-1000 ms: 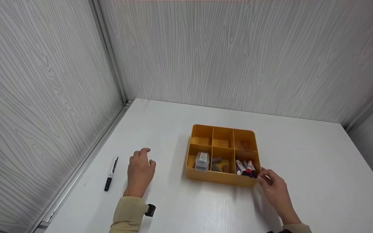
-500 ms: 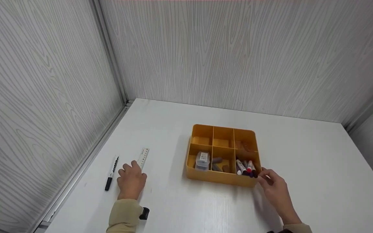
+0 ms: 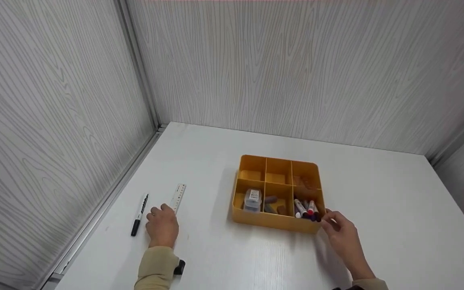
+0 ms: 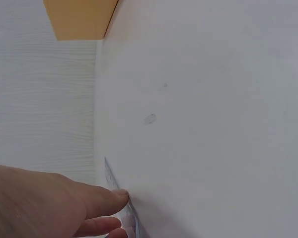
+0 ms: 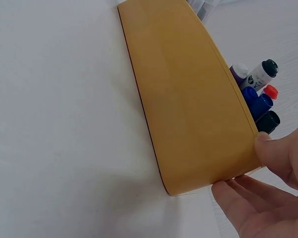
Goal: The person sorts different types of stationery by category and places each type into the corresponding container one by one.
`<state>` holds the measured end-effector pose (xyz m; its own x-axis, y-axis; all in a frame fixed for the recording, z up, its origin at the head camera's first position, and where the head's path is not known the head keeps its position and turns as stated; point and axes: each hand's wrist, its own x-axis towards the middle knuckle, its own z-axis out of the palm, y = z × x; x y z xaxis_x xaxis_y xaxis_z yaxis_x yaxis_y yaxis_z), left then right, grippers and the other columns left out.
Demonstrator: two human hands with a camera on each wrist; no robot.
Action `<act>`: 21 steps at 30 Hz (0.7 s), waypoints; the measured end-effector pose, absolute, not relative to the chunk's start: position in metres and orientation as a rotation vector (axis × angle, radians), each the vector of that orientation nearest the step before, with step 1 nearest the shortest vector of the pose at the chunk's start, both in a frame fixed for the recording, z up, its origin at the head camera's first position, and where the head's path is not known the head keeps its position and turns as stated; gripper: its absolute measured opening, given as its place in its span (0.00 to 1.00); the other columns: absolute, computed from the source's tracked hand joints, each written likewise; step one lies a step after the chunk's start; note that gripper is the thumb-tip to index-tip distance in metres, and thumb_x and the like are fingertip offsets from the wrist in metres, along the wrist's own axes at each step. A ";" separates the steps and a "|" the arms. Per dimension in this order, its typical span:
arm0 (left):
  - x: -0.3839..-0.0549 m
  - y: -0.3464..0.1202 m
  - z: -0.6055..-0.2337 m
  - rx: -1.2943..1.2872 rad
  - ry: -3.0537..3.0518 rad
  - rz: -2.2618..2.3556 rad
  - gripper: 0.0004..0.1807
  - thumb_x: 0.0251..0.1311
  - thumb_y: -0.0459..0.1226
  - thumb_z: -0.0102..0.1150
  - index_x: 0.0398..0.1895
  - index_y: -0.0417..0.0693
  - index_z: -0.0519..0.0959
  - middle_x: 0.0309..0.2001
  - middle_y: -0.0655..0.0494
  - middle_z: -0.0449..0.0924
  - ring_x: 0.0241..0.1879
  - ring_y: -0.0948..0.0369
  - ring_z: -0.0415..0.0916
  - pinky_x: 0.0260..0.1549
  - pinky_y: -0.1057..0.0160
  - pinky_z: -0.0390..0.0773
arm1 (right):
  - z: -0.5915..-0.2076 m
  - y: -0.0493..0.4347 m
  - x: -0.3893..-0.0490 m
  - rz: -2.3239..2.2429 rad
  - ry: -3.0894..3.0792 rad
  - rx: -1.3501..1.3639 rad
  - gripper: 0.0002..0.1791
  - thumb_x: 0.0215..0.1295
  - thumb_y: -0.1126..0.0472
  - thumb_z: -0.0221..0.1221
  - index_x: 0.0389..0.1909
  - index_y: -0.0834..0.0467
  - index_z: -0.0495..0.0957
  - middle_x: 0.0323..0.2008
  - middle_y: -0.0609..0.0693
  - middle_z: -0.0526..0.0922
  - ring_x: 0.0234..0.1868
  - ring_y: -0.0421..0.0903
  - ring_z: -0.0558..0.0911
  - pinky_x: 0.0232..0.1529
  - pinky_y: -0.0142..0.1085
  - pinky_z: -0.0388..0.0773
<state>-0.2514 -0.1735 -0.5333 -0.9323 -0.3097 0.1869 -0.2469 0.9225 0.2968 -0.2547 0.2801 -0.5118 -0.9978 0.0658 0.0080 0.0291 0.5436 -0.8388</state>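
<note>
My left hand grips a pale ruler near its lower part, and the ruler's far end sticks out past the fingers. In the left wrist view the thumb lies along one edge of the ruler, with fingertips on its other side. My right hand pinches the near right corner of a yellow compartment box. Seen from the right wrist, the thumb presses on the rim and the fingers lie against the side wall. Several markers lean in the compartment beside that thumb.
A black-capped marker lies on the white table, left of my left hand. Inside the box are a small clear plastic case and several grey and brown pieces. Grained panels enclose the table at the back and sides.
My left hand has drawn back toward me and its spread fingers have curled onto the ruler, whose far end now shows. The right hand and the box have stayed put.
</note>
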 end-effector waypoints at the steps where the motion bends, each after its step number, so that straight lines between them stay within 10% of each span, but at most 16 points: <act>1: -0.252 -0.174 -0.533 0.418 -2.845 -0.406 0.10 0.68 0.28 0.51 0.39 0.22 0.71 0.37 0.25 0.74 0.38 0.36 0.77 0.33 0.41 0.80 | -0.512 0.280 -0.255 1.479 -2.722 -0.082 0.05 0.72 0.65 0.56 0.43 0.62 0.74 0.70 0.65 0.68 0.70 0.62 0.69 0.61 0.44 0.73; 21: -0.256 -0.183 -0.530 0.483 -2.889 -0.935 0.18 0.62 0.37 0.59 0.42 0.25 0.72 0.38 0.32 0.75 0.40 0.43 0.75 0.40 0.45 0.76 | -0.510 0.279 -0.256 1.504 -2.745 -0.124 0.05 0.72 0.66 0.55 0.45 0.61 0.73 0.71 0.63 0.67 0.70 0.63 0.68 0.61 0.45 0.73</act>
